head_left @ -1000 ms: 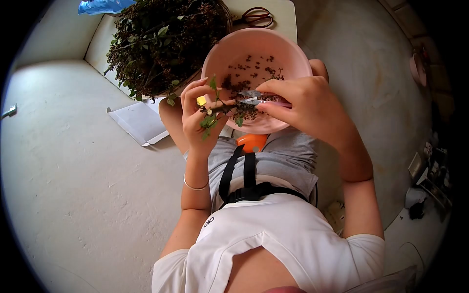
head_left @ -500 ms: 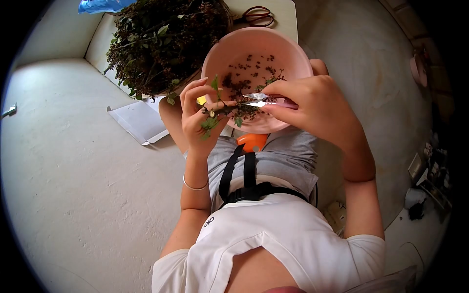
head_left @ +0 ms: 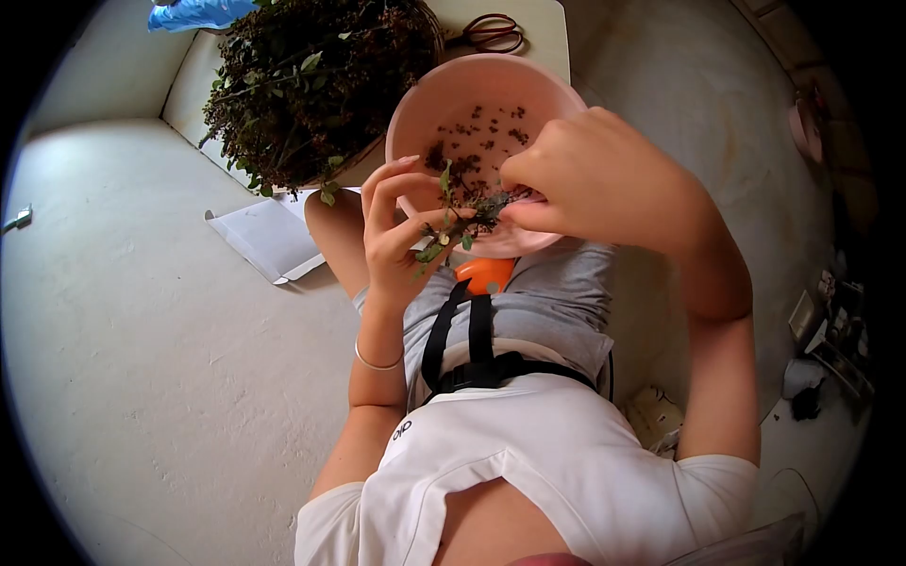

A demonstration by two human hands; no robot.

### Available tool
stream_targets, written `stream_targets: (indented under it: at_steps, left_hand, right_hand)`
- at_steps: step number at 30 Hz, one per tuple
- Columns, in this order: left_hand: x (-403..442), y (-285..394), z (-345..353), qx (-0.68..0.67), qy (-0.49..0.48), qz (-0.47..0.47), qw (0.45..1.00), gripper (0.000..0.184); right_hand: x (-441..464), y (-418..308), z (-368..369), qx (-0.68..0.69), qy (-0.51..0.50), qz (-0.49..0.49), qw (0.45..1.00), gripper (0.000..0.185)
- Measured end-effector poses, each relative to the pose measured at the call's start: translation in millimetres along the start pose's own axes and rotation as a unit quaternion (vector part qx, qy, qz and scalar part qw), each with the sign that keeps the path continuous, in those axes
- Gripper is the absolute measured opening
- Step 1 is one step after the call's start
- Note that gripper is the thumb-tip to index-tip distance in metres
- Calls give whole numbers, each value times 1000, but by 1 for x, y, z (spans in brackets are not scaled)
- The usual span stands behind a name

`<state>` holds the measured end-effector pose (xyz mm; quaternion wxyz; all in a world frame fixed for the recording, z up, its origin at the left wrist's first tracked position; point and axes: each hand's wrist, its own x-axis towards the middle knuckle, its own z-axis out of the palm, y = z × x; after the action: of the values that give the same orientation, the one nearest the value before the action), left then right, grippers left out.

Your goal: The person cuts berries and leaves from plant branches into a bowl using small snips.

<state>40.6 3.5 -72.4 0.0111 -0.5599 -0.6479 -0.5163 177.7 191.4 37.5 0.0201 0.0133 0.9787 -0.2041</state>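
Note:
My left hand point(head_left: 401, 231) pinches a leafy twig point(head_left: 469, 219) with small dark clusters on it, held over the near side of a pink basin point(head_left: 557, 85). At the twig's right end is my right hand point(head_left: 590, 179), its fingers closed. It held small snips with silver blades a moment ago; now the curled fingers mostly cover them, and only a bit of pink shows at the fingertips. Inside the basin lie several dark little clusters point(head_left: 462, 170). The basin rests above my lap, partly behind both hands.
A large basket heaped with dark leafy twigs point(head_left: 311, 94) stands at the upper left. Dark-handled scissors point(head_left: 493, 34) lie on the pale table point(head_left: 543, 24) behind the basin. White card point(head_left: 264, 236) is on the floor, and a blue bag point(head_left: 198, 13) sits at the back.
My right hand has turned and come across the twig's end, so the silver blades no longer show. My left hand and the twig have shifted slightly right.

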Motion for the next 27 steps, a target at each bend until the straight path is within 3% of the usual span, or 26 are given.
stream_targets:
  at_steps: [6,13,15,16,18,22,24,27]
  left_hand:
    - [3,2,0,12,-25,23,999,30]
    - [3,9,3,2,-45,26,999,30]
    - [4,10,4,3,-49,28,998,29]
    - [3,10,5,-6,-50,30,998,29]
    - [3,11,6,-16,-53,33,998,28]
    - [-2,7,9,-18,-42,28,999,29]
    - [-3,5,11,-21,-35,22,999,30]
    - [-1,8,10,-38,-24,4,999,33]
  right_hand:
    - [9,-2,-12,-12,-85,12,996,28]
    - [7,-5,-3,-64,-89,-4,994,29]
    - [9,-10,-4,-156,-104,-16,982,2]
    - [11,-11,-6,-156,-104,-15,982,2]
    - [15,-14,-12,-114,-164,-2,980,27]
    - [25,-5,-22,-91,-175,-30,980,26]
    - [28,-2,-22,-39,-219,36,974,27]
    - [25,3,-20,-1,-220,40,975,29]
